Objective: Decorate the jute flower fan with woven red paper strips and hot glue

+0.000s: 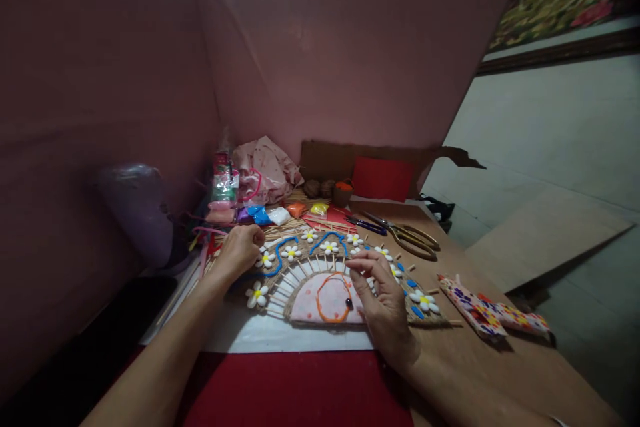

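A half-round fan-shaped craft piece point(315, 265) made of thin sticks and twine lies flat in front of me. White clay flowers point(329, 247) with yellow centres, blue wavy strips point(277, 268) and blue leaf-like bits dot its outer band. At its middle is a pink spotted half-circle point(306, 303) bearing an orange ring point(320, 307) and a dark bead point(349, 303). My left hand point(241, 250) is closed at the band's upper left; anything in its fingertips is hidden. Over the right of the half-circle, my right hand point(384, 303) has thumb and fingers pinched, their contents too small to make out.
Behind the fan lie small clay packets point(279, 215), a red card point(383, 179) and a little brown pot point(343, 195). Large scissors point(407, 235) and blue-handled pliers point(369, 225) rest to the right, near flowered wrapped pieces point(475, 307). Pink panels point(350, 47) stand at back and left.
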Motion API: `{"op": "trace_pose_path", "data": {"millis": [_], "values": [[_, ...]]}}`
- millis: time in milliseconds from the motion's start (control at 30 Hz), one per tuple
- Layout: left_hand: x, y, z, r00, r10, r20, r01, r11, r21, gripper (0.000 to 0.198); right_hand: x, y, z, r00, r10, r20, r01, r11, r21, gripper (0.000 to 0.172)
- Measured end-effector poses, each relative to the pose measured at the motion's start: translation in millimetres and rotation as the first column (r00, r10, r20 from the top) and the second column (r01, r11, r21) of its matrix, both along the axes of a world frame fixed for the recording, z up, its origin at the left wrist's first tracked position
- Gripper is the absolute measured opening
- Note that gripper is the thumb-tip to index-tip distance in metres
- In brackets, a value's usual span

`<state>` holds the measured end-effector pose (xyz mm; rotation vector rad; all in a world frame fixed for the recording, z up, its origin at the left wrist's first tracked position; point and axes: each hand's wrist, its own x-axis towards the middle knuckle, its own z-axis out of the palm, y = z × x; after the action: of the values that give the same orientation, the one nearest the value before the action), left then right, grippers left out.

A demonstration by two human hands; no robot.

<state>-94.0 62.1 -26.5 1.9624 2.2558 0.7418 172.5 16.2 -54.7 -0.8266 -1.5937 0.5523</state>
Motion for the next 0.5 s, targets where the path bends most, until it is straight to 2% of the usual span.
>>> {"op": "trace_pose_path", "data": {"millis": [233,367,500], "values": [[32.7,-9.1,6.1,0.958,-0.274,0.087,0.272,0.962,0.034,0.013,-1.2,1.6,0.8,0.998,0.006,-0.06,-0.007,1.0,-0.023,0.008],[44.7,-14.2,-1.1,0.919,-0.388,0.073,0.382,0.921,0.083,0.012,-2.7,-0.7,2.8,0.999,0.027,-0.039,-0.028,0.999,-0.025,0.009],[48.3,-13.0,-12.0,0.899,-0.436,0.047,0.43,0.898,0.097,0.013,-3.2,-0.4,3.3,0.999,0.032,-0.042,-0.033,0.999,-0.026,0.009]]}}
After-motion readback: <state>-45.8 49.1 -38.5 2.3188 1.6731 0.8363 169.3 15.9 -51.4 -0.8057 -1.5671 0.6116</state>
